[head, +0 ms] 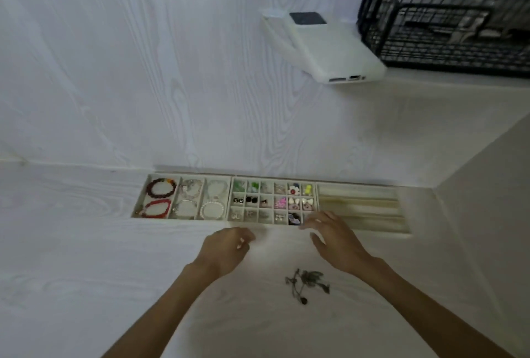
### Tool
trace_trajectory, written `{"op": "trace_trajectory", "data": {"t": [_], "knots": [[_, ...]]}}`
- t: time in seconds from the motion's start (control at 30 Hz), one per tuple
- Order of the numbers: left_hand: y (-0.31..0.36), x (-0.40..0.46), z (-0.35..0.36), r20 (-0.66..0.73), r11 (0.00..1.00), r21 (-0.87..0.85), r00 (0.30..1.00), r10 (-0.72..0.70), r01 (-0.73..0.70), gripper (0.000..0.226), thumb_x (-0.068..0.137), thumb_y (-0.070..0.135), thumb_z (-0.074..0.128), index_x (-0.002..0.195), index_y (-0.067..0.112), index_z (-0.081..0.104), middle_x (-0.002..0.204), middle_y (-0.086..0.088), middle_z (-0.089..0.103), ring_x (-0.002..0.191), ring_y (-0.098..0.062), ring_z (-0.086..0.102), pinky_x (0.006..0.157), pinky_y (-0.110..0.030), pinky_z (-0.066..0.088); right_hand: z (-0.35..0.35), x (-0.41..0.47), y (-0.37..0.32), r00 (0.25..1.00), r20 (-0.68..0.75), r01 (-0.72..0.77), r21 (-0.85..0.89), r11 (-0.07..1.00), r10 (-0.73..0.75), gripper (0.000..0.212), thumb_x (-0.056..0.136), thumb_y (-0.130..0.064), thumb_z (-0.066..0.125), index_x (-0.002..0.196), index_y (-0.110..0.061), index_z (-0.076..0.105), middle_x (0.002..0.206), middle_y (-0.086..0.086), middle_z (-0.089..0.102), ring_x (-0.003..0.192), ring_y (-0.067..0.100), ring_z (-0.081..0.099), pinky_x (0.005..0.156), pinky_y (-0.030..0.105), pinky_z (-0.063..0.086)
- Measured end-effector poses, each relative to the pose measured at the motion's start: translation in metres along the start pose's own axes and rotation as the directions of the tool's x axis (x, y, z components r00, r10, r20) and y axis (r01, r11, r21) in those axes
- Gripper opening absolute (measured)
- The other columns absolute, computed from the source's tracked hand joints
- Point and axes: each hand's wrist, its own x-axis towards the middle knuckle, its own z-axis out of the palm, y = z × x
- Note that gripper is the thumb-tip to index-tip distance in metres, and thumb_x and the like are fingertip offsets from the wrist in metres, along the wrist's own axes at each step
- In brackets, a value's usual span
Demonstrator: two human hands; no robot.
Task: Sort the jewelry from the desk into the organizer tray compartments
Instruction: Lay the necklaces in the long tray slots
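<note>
A long cream organizer tray (407, 233) lies against the wall on the white desk. Its left section holds bracelets, among them a dark red one (160, 188) and a pearl one (212, 210). The middle grid holds small earrings and charms (293, 190). The right section has bare ring rolls (361, 203). A dark tangle of loose jewelry (305, 284) lies on the desk between my forearms. My left hand (226, 248) hovers in front of the tray with fingers curled; whether it holds anything is hidden. My right hand (332, 238) is spread, fingertips at the grid's front right corner.
A white box-like device (321, 45) sits on a ledge at the upper right, beside a black wire basket (447, 22). The white wall rises right behind the tray. The desk's right edge runs diagonally past the tray's end.
</note>
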Motion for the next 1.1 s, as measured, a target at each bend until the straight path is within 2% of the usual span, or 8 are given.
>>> {"op": "trace_trajectory", "data": {"t": [0.17, 0.3, 0.4, 0.53, 0.7, 0.87, 1.0, 1.1], "knots": [[0.041, -0.012, 0.044, 0.106, 0.990, -0.067, 0.988, -0.114, 0.122, 0.031, 0.094, 0.025, 0.046, 0.121, 0.034, 0.058, 0.126, 0.013, 0.059, 0.112, -0.009, 0.057, 0.093, -0.024, 0.044, -0.003, -0.049, 0.035, 0.966, 0.237, -0.114, 0.018, 0.993, 0.106, 0.031, 0.096, -0.020, 0.046, 0.125, -0.027, 0.053, 0.128, -0.005, 0.051, 0.122, 0.012, 0.043, 0.095, 0.023, 0.036], [0.066, -0.021, 0.071, 0.111, 0.992, -0.059, 0.989, -0.101, 0.108, 0.036, 0.095, 0.025, 0.049, 0.131, 0.033, 0.050, 0.136, 0.008, 0.051, 0.124, -0.013, 0.048, 0.098, -0.025, 0.038, 0.011, -0.076, 0.044, 0.928, 0.348, -0.168, 0.076, 0.983, 0.131, 0.024, 0.091, -0.027, 0.056, 0.115, -0.027, 0.057, 0.111, -0.006, 0.053, 0.105, 0.011, 0.052, 0.076, 0.023, 0.037], [0.089, -0.025, 0.089, 0.122, 0.995, -0.064, 0.990, -0.063, 0.072, 0.043, 0.094, 0.021, 0.052, 0.135, 0.031, 0.047, 0.139, 0.004, 0.047, 0.128, -0.018, 0.042, 0.098, -0.026, 0.037, 0.028, -0.093, 0.042, 0.928, 0.326, -0.242, 0.160, 0.957, 0.180, 0.026, 0.084, -0.038, 0.065, 0.106, -0.027, 0.057, 0.100, -0.010, 0.049, 0.090, 0.007, 0.049, 0.069, 0.023, 0.035], [0.101, -0.024, 0.103, 0.141, 0.998, 0.002, 0.988, -0.057, 0.057, 0.047, 0.086, 0.020, 0.061, 0.131, 0.027, 0.051, 0.136, 0.004, 0.047, 0.123, -0.017, 0.042, 0.093, -0.028, 0.040, 0.044, -0.099, 0.037, 0.941, 0.234, -0.294, 0.206, 0.933, 0.244, 0.022, 0.082, -0.040, 0.065, 0.096, -0.030, 0.052, 0.091, -0.011, 0.045, 0.088, 0.007, 0.045, 0.067, 0.025, 0.035], [0.095, -0.020, 0.110, 0.022, 0.997, 0.023, 0.997, -0.069, 0.068, 0.033, 0.079, 0.031, 0.070, 0.111, 0.028, 0.060, 0.118, 0.008, 0.053, 0.107, -0.013, 0.050, 0.077, -0.026, 0.042, 0.050, -0.095, 0.029, 0.984, 0.103, -0.160, 0.159, 0.974, 0.145, 0.018, 0.083, -0.035, 0.062, 0.096, -0.024, 0.057, 0.096, -0.007, 0.054, 0.095, 0.012, 0.050, 0.072, 0.024, 0.038], [0.082, -0.025, 0.112, 0.073, 0.988, -0.077, 0.989, -0.125, 0.131, 0.029, 0.081, 0.028, 0.069, 0.109, 0.032, 0.064, 0.105, 0.013, 0.052, 0.105, -0.010, 0.054, 0.078, -0.021, 0.041, 0.057, -0.084, 0.010, 0.985, 0.168, -0.059, 0.122, 0.991, 0.038, 0.026, 0.086, -0.034, 0.059, 0.108, -0.020, 0.061, 0.113, -0.004, 0.059, 0.107, 0.016, 0.050, 0.083, 0.027, 0.037], [0.076, -0.025, 0.111, 0.121, 0.983, -0.107, 0.983, -0.136, 0.149, 0.036, 0.081, 0.022, 0.069, 0.114, 0.035, 0.062, 0.119, 0.009, 0.055, 0.112, -0.010, 0.051, 0.084, -0.021, 0.041, 0.061, -0.076, 0.001, 0.976, 0.214, -0.074, 0.100, 0.992, 0.051, 0.020, 0.092, -0.024, 0.050, 0.105, -0.017, 0.063, 0.114, 0.002, 0.062, 0.106, 0.021, 0.055, 0.085, 0.031, 0.044], [0.081, -0.022, 0.109, 0.105, 0.986, -0.087, 0.985, -0.134, 0.143, 0.048, 0.078, 0.021, 0.072, 0.122, 0.031, 0.057, 0.126, 0.005, 0.051, 0.117, -0.015, 0.044, 0.093, -0.030, 0.042, 0.062, -0.073, 0.001, 0.955, 0.294, -0.073, 0.074, 0.995, 0.049, 0.023, 0.094, -0.018, 0.044, 0.108, -0.010, 0.059, 0.113, 0.009, 0.059, 0.104, 0.027, 0.057, 0.079, 0.032, 0.047]]}}
